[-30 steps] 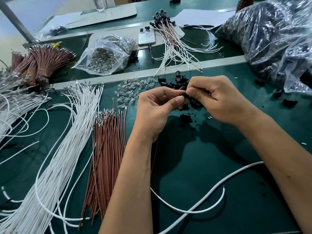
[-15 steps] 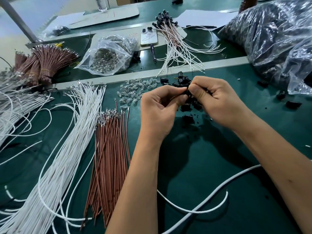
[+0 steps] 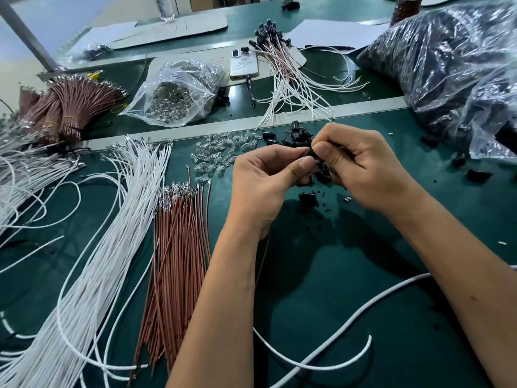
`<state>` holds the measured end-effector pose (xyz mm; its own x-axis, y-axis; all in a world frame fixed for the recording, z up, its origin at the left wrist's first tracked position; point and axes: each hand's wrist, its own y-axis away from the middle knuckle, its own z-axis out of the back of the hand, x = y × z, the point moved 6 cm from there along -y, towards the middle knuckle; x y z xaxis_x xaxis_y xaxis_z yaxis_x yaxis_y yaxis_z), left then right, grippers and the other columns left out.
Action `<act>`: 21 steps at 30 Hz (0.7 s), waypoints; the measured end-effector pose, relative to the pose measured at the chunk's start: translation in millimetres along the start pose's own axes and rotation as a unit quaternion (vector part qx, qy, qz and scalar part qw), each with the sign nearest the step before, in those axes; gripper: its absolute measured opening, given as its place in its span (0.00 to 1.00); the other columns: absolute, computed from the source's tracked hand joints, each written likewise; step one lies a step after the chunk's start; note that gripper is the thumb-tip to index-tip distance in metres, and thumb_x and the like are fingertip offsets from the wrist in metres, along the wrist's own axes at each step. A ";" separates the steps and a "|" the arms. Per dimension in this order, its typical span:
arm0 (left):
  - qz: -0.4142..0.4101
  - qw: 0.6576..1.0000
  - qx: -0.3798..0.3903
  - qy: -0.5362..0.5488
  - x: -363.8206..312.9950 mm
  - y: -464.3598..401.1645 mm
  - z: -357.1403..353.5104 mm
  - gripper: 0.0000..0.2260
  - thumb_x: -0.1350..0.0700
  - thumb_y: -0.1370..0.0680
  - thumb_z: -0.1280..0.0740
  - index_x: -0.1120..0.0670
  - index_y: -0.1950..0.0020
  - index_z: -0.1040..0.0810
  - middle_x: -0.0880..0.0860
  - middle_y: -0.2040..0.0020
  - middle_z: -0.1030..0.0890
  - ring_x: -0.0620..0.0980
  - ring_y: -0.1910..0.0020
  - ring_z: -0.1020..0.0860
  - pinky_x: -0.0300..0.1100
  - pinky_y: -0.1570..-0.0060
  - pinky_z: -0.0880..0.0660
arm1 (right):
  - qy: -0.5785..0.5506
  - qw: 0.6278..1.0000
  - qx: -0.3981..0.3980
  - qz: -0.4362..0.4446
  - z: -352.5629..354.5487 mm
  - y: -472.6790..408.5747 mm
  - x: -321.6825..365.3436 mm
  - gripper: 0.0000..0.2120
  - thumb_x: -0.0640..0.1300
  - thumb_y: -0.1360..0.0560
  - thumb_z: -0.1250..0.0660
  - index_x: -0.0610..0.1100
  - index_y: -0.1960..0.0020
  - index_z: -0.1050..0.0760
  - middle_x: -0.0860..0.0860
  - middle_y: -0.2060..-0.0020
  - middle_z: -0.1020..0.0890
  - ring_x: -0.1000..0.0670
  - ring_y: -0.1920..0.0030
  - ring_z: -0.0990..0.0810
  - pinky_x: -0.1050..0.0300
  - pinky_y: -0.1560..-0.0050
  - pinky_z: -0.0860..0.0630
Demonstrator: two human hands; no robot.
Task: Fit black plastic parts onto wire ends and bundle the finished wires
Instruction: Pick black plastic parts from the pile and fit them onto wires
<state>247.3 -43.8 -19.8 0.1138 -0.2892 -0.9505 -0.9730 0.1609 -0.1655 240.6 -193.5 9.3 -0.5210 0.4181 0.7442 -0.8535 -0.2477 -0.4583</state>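
My left hand [image 3: 268, 186] and my right hand [image 3: 361, 169] meet over the green mat, both pinching one small black plastic part [image 3: 310, 153] between thumbs and fingers. A thin brown wire [image 3: 263, 261] hangs down below my left hand; its top end is hidden in the fingers. Behind the hands lies a pile of loose black parts [image 3: 296, 137]. Loose brown wires [image 3: 176, 264] and white wires [image 3: 112, 247] lie to the left. Finished wires with black ends [image 3: 282, 65] lie fanned out at the back.
Small clear bulbs [image 3: 221, 152] are scattered left of the black pile. A clear bag of bulbs [image 3: 179, 96], a phone [image 3: 243, 64] and tied brown wire bundles [image 3: 72, 107] lie beyond the metal rail. A large plastic bag of black parts [image 3: 453, 68] fills the right. A thick white cable [image 3: 335, 348] crosses the front.
Both hands stayed together on the black part and shifted only slightly, with small finger movements. The camera view tilted a little.
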 end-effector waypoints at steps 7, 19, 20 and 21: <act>-0.050 0.998 0.012 -0.048 -5.9 -1.0 2.5 0.08 0.72 0.28 0.27 0.64 0.51 0.16 0.61 0.60 0.16 0.56 0.62 0.21 0.40 0.60 0.21 | 0.068 0.997 0.014 0.015 -2.5 -1.3 3.5 0.15 0.40 0.16 0.36 0.33 0.59 0.26 0.44 0.70 0.29 0.49 0.68 0.35 0.58 0.67 0.36; -0.079 0.992 0.007 -0.099 -6.7 -2.2 6.9 0.08 0.71 0.28 0.25 0.60 0.53 0.16 0.58 0.61 0.15 0.51 0.64 0.19 0.44 0.59 0.20 | 0.016 0.999 0.043 -0.021 -10.3 -0.8 -6.4 0.16 0.44 0.14 0.38 0.38 0.59 0.29 0.57 0.71 0.33 0.58 0.70 0.36 0.67 0.68 0.38; -0.072 0.993 0.004 -0.090 -5.6 -2.0 6.8 0.07 0.71 0.28 0.26 0.61 0.53 0.16 0.59 0.61 0.15 0.52 0.64 0.19 0.43 0.59 0.20 | 0.016 0.999 0.041 -0.027 -11.3 -0.3 -8.0 0.16 0.45 0.14 0.39 0.39 0.58 0.29 0.58 0.71 0.32 0.58 0.70 0.36 0.68 0.67 0.38; -0.063 0.995 0.000 -0.080 -5.1 -1.7 6.2 0.07 0.71 0.28 0.26 0.62 0.53 0.16 0.59 0.60 0.15 0.52 0.63 0.19 0.43 0.59 0.20 | 0.005 0.999 0.039 -0.037 -12.2 -0.1 -10.2 0.17 0.47 0.14 0.40 0.40 0.58 0.29 0.58 0.71 0.31 0.59 0.70 0.35 0.68 0.67 0.37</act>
<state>249.6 -36.7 -16.3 0.2663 -0.1525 -0.9517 -0.9487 0.1330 -0.2868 246.1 -187.1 -4.1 -0.4559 0.4471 0.7696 -0.8883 -0.2829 -0.3618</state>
